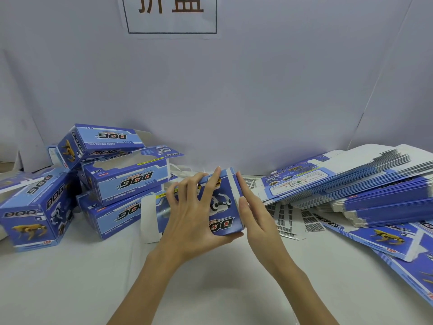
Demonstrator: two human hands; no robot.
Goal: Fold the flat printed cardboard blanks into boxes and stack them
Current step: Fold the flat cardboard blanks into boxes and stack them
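Both hands work one box (220,207) at mid-worktop (210,289): left hand (194,221) grips it, thumb underneath, right hand (255,214) presses straight fingers on its side, folded boxes (105,179) left, blanks (351,184) right

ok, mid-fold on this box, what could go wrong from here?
1. The left hand grips the half-formed box while the right hand presses its side with straight fingers; too much push could crease the panel.
2. The pile of finished boxes sits uneven, the top box tilted; adding another might topple it.
3. The stack of flat blanks is fanned out and could slide.
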